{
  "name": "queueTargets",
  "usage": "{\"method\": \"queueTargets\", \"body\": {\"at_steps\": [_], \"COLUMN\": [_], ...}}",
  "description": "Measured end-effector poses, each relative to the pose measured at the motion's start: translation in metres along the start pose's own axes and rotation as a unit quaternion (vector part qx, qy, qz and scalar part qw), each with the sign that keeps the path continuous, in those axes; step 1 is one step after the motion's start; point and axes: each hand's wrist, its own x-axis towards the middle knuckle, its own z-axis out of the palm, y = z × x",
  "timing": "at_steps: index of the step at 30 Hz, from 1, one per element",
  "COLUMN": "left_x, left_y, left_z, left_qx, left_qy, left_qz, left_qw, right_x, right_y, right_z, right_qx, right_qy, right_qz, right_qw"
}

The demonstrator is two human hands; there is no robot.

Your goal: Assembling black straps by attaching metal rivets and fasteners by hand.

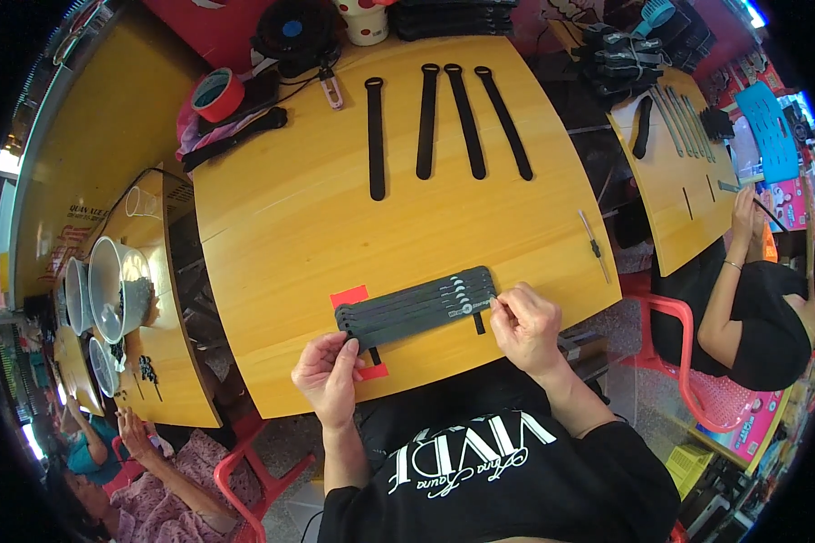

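Several dark hook-and-loop straps point(407, 309) lie fanned in an overlapping row near the table's front edge, white print at their right ends. My left hand point(328, 371) pinches the left end of the row between thumb and fingers. At the right end, the fingers of my right hand point(523, 328) are closed in a pinch at the straps' edge; whether they grip a strap is hard to see. Red tape point(349, 295) shows on the table beyond the row, with another red piece near my left hand. Short black strips point(480, 323) stick out below the straps.
More black straps with slotted ends point(377, 140) lie apart at the far side. A thin tool with a dark handle point(595, 246) rests at the right edge. A red tape roll point(217, 96) and a black fan point(292, 34) stand far left. Co-workers sit at both sides.
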Motion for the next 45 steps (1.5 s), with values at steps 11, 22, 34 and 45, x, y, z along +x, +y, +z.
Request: {"method": "queueTargets", "body": {"at_steps": [11, 22, 34, 45], "left_x": [0.0010, -0.0016, -0.0058, -0.0008], "left_y": [-0.0009, -0.0011, -0.0033, -0.0027], "left_z": [0.0016, 0.0018, 0.0041, 0.0016], "left_qx": [0.007, 0.000, 0.201, 0.233], "left_qy": [0.000, 0.001, 0.041, 0.040], "left_qz": [0.003, -0.010, 0.174, 0.167], "left_qw": [1.000, 1.000, 0.963, 0.957], "right_x": [-0.0006, -0.0012, -0.0055, -0.0054], "right_y": [0.0008, -0.0020, 0.0014, -0.0025], "right_z": [0.0016, 0.0022, 0.0051, 0.0040], "right_qx": [-0.017, 0.011, 0.016, 0.009], "right_qy": [0.008, 0.032, 0.039, 0.035], "right_qz": [-0.004, -0.001, -0.036, -0.037], "right_qw": [1.000, 0.999, 0.998, 0.999]}}
